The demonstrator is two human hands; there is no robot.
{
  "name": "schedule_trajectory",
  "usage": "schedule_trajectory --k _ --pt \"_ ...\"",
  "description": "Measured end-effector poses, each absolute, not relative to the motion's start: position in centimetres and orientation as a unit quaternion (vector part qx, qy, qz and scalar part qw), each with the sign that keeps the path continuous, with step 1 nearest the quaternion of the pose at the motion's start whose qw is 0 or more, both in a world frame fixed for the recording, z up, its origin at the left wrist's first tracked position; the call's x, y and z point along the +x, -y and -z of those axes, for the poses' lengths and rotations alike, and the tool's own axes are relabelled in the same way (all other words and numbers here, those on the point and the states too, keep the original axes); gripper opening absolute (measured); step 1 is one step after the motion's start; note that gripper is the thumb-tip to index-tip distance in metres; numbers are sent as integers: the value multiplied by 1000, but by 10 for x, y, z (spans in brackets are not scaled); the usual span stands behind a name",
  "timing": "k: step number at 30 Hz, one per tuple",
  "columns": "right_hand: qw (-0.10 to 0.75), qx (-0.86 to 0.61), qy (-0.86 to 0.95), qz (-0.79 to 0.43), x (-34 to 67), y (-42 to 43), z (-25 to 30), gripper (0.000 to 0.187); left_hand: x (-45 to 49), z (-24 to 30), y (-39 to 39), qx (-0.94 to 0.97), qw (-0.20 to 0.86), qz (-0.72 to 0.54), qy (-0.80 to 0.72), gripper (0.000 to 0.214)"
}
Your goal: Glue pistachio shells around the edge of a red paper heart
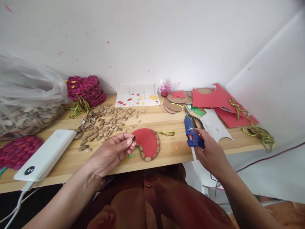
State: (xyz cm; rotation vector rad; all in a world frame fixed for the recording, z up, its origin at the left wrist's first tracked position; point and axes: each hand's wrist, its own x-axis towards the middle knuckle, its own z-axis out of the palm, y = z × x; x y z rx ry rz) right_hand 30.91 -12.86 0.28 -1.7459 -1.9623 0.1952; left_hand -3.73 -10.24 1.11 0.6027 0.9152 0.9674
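left fingers (126,143) pinch one nutshell (133,139); right fingers (205,135) wrap the glue gun (190,127); better to hold its nozzle (186,110) away from left fingers.

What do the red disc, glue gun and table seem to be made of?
Red disc: probably card or paper, judging by its flat, matte, even colour.
Glue gun: likely hard plastic for the blue body, which looks moulded; the dark nozzle's material is unclear.
Table: pale wood or wood-look board, with streaky grain visible.
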Motion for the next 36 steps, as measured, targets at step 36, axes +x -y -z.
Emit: schedule_trajectory --k 36 --pt "69 -716 694 20 350 54 -26 28 -26 -8 111 254 774 -428 -392 33"
